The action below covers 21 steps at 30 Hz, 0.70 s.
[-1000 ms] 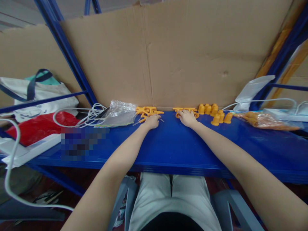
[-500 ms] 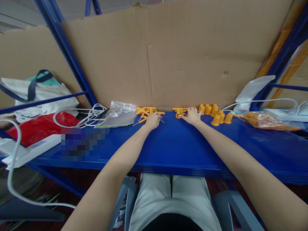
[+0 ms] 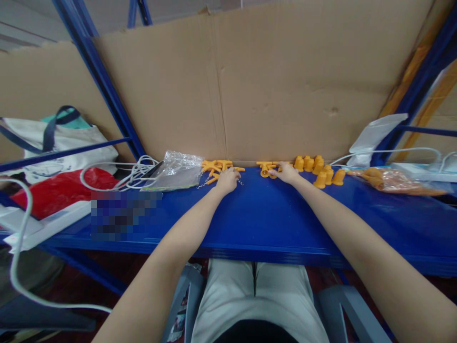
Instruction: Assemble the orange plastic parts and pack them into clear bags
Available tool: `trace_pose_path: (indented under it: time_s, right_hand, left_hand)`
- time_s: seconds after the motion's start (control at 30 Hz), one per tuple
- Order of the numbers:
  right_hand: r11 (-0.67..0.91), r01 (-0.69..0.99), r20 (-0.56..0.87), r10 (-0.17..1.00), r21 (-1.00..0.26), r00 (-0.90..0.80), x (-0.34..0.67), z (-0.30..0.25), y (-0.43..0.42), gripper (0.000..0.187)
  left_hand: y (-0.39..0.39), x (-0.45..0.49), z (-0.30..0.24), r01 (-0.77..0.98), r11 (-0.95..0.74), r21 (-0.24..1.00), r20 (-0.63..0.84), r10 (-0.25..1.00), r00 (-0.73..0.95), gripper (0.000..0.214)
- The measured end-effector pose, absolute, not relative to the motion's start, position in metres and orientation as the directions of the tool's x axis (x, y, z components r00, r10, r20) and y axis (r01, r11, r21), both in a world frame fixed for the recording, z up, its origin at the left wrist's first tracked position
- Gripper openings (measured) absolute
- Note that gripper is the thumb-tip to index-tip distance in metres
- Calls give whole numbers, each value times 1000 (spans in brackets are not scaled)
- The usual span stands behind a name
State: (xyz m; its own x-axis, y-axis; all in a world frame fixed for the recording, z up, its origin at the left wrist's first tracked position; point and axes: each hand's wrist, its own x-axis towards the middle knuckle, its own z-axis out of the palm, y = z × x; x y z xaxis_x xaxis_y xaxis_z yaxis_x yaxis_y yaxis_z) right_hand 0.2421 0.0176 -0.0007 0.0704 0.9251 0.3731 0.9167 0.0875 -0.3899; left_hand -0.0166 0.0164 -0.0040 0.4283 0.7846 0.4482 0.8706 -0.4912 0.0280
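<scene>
**Light, stiff and probably slick**

The desk (image 3: 250,219) carries the orange parts along its back. The left hand (image 3: 227,181) rests at the right side of the corkscrews (image 3: 213,166), its fingers slightly parted; I cannot tell whether it grips one. Most of the pile lies just left of that hand. The right hand (image 3: 288,174) is over the right end of the T-pieces (image 3: 264,165), thumb apart from the fingers and pointing left; whether it clamps on one is unclear. The round ends of the T-pieces show beside its thumb. The cups (image 3: 320,179) stand upright to the right of this hand.

All look like hard moulded plastic: likely light, rigid, tough and smooth enough to slip. The crossbars seem the best hold; a cup suits a pinch round its body. The thin spirals (image 3: 203,184) look like metal and may prick.
</scene>
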Motion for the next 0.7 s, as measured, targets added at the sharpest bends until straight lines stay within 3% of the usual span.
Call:
trace_pose_path:
  time_s: [0.13,0.23,0.43,0.7]
  right_hand:
    - [121,847,419,899,-517,127,256,14,27,38]
    - [97,851,412,899,-517,148,268,23,26,35]
    - [44,949,489,864,-311,121,290,34,-8,32]
    - [-244,968,508,828,-52,236,318,41,-36,32]
  left_hand:
    - [17,-17,-5,876,-481,44,430,800,418,29]
    - [21,-19,-9,871,-491,35,406,803,437,33]
    - [25,-21,-11,855,-517,43,394,795,461,34]
    - [11,-12,0,864,-503,35,524,745,413,29]
